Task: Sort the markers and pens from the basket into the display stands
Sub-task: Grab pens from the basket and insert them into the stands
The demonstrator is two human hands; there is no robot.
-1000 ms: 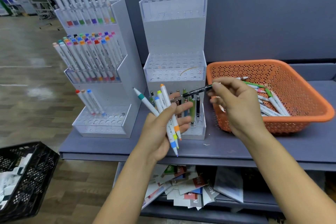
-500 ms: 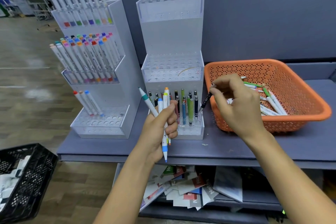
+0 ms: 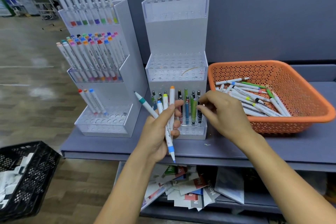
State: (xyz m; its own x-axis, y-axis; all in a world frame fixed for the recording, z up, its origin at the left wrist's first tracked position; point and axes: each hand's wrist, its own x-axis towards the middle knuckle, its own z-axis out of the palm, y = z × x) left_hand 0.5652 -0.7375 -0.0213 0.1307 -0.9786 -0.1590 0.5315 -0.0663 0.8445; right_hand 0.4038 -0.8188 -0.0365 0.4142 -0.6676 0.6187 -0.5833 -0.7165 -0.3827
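Note:
My left hand point(image 3: 160, 132) is closed around a bunch of white markers point(image 3: 168, 112) with teal, blue, yellow and orange caps, held in front of the clear pen stand point(image 3: 176, 23). My right hand point(image 3: 225, 114) pinches the top of a black pen point(image 3: 200, 116) that stands upright in the right end of the stand's bottom tier, among several other pens point(image 3: 187, 112). The orange basket point(image 3: 272, 65) to the right holds several markers and pens point(image 3: 254, 100). The white marker stand point(image 3: 127, 82) on the left has its upper two tiers filled and three markers point(image 3: 92, 102) in its lowest tier.
Both stands and the basket sit on a grey table point(image 3: 109, 145) against a dark wall. A black crate point(image 3: 27, 178) stands on the floor at lower left. Loose printed cards point(image 3: 181, 189) lie on the shelf under the table.
My right hand carried the black pen from near the basket down to the pen stand's bottom tier, turning it upright. My left hand closed tighter on the markers and rose slightly.

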